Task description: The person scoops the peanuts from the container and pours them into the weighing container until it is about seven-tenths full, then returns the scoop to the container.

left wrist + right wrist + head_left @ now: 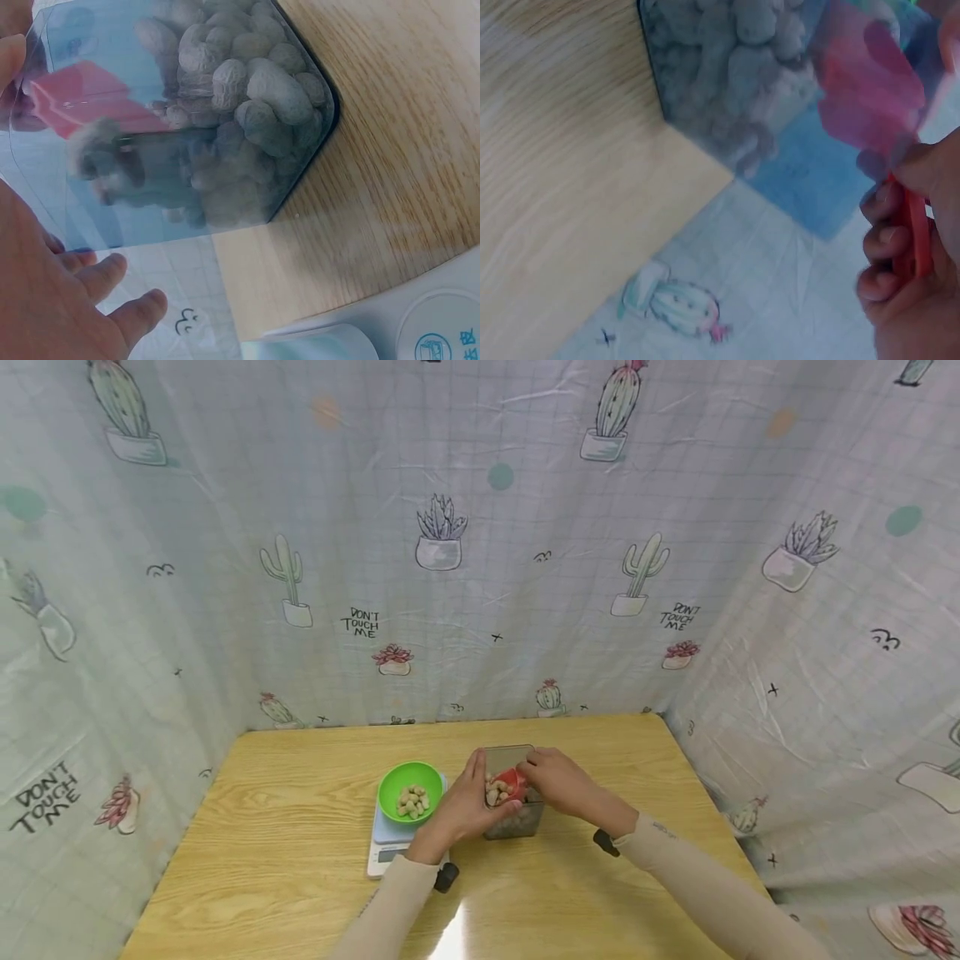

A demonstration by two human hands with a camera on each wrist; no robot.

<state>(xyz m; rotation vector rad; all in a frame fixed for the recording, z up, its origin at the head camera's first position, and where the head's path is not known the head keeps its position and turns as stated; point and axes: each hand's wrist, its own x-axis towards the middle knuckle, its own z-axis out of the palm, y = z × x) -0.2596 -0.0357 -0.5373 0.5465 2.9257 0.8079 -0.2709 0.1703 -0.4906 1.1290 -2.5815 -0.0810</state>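
A clear plastic container [307, 161] of unshelled peanuts stands on the table. In the right wrist view, my right hand [907, 240] grips the handle of a red scoop [870, 82], its fingers curled round it. The scoop's head is inside the container and carries peanuts [498, 792]. My left hand [461, 810] rests at the container's left side, with its thumb across the front rim and its fingers extended along the wall. Left of it, a green bowl [388, 781] holding several peanuts sits on a white kitchen scale [381, 853].
The wooden table [300, 827] reaches back to a curtain [480, 677] printed with cacti, which also hangs along both sides. The scale stands close beside my left wrist. Dark wrist straps [446, 877] show on both arms.
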